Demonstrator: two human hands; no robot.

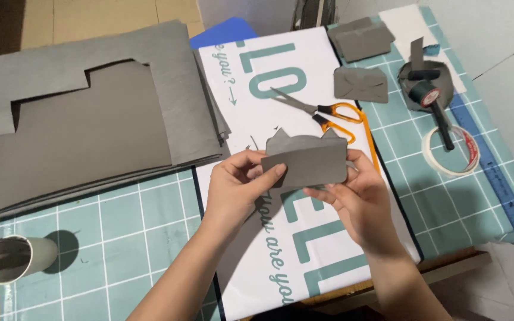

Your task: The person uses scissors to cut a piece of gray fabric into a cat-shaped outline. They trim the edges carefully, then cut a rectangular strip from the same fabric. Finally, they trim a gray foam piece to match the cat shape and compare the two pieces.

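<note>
At the far left, a grey cardboard tube (13, 257) stands upright on the teal cutting mat with white grid lines (108, 238), with a strip of grey paper poking out of it. Above it lies a stack of large grey paper sheets (90, 113), the top one with a stepped piece cut out of it.

In the middle, a white poster with teal lettering (281, 249) covers the mat. Over it, the left hand (239, 184) pinches the left end of a small folded grey paper piece with 2 pointed tabs on its top edge (307, 157), thumb in front and fingers curled behind. The right hand (358, 196) holds the same piece at its right end, fingers closed around the lower corner; how firmly it grips is hard to judge from this angle. The piece is held just above the poster, between both hands.

Just behind it lie orange-handled scissors (322, 110), blades shut. Further right rest 2 small grey paper envelopes (361, 83), a roll of black tape (428, 94), a roll of white tape (450, 150) and a blue ruler (495, 178) along the mat's edge.
</note>
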